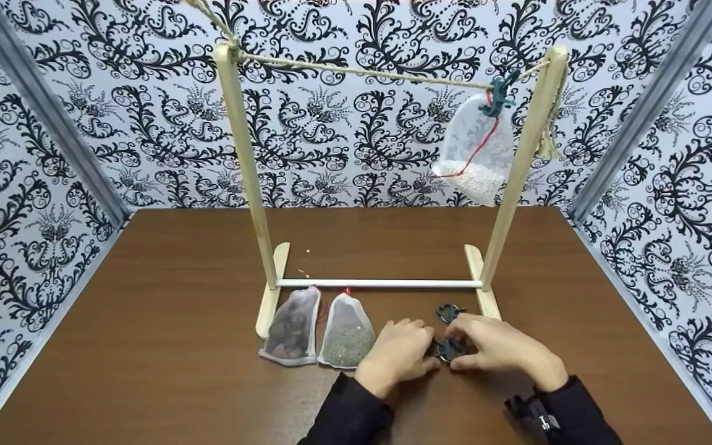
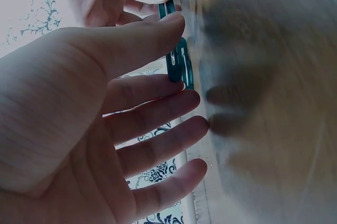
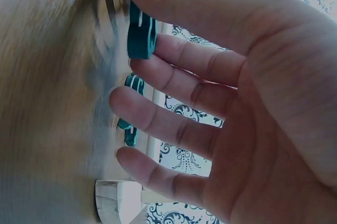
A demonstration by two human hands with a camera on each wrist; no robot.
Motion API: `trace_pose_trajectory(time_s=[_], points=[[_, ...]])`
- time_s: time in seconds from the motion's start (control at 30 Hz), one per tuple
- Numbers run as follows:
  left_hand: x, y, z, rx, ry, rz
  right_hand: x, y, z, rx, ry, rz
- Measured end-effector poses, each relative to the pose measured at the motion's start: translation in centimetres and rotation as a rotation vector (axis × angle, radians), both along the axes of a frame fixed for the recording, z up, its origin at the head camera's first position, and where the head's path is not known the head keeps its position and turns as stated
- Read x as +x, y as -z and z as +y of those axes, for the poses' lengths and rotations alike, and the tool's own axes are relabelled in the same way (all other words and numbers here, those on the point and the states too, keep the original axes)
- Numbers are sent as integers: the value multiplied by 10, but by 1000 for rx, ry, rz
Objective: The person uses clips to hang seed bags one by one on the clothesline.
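Note:
A dark green spring clip (image 1: 446, 350) lies low over the table between my two hands. My left hand (image 1: 400, 353) pinches its left side with thumb and index finger; the other fingers (image 2: 174, 134) are extended. From the other side my right hand (image 1: 497, 347) holds the same clip (image 3: 141, 37) between thumb and index finger, with its remaining fingers spread. Just beyond, a second green clip (image 1: 449, 312) rests on the table. Left of my left hand lie a mesh bag of greenish grains (image 1: 348, 343) and a mesh bag of dark lumps (image 1: 291, 330).
Behind stands a wooden frame (image 1: 246, 167) with a white bottom bar (image 1: 381, 283). A rope (image 1: 362, 71) spans its top. Near its right post, a mesh bag of white grains (image 1: 476, 176) hangs from a green clip (image 1: 499, 96). Patterned walls surround the brown table (image 1: 146, 346).

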State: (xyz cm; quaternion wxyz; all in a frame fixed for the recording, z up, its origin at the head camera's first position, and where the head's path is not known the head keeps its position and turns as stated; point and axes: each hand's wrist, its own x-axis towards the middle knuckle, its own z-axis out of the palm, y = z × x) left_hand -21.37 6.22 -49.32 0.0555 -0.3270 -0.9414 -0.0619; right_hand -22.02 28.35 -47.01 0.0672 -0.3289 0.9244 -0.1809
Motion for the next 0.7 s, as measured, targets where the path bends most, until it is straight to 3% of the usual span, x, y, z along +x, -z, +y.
trace_pose_trajectory(time_s=[0.2,0.7], points=[[0,-4,-3,8,9,3,1,-2,0,-42,-6,-7],[0,-6,-30,159,85,61,3,2,-12,-88,-43,165]])
